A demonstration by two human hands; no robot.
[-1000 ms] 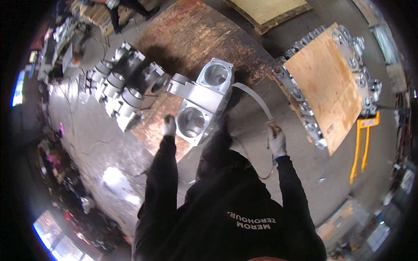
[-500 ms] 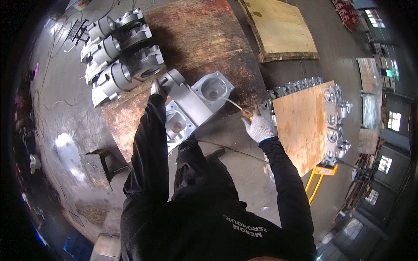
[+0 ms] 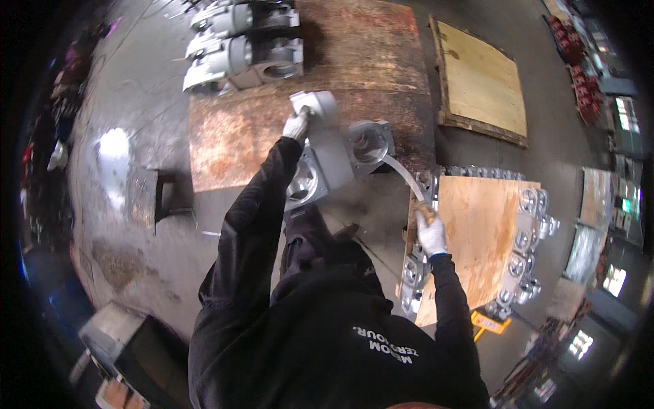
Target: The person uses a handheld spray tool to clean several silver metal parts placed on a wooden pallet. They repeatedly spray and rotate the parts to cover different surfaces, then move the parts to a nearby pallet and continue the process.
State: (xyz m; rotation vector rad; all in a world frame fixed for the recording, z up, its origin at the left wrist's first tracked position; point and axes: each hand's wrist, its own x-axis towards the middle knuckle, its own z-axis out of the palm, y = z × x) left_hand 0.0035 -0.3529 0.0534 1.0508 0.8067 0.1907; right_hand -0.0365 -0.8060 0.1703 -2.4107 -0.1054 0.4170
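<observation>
A grey metal casting (image 3: 330,162) with wide round bores sits at the near edge of the wooden table, blurred by motion. My gloved left hand (image 3: 297,125) is closed around the raised round end of the casting. In my gloved right hand (image 3: 432,236) is the brown wooden handle of a file (image 3: 409,178), its long thin pale blade smeared. The blade's far end reaches the rim of the casting's right bore; whether it touches the metal I cannot tell.
Several similar castings (image 3: 231,58) stand at the far left of the brown table (image 3: 235,146). To my right, a plywood sheet (image 3: 477,232) has castings along its edges, near a yellow pallet jack (image 3: 490,323). A wooden pallet (image 3: 480,78) lies far right; a metal stool (image 3: 146,198) stands left.
The view has shifted, so the table and castings appear further right. The casting has turned more upright in view. My right hand has drawn back toward me with the file, showing more blade.
</observation>
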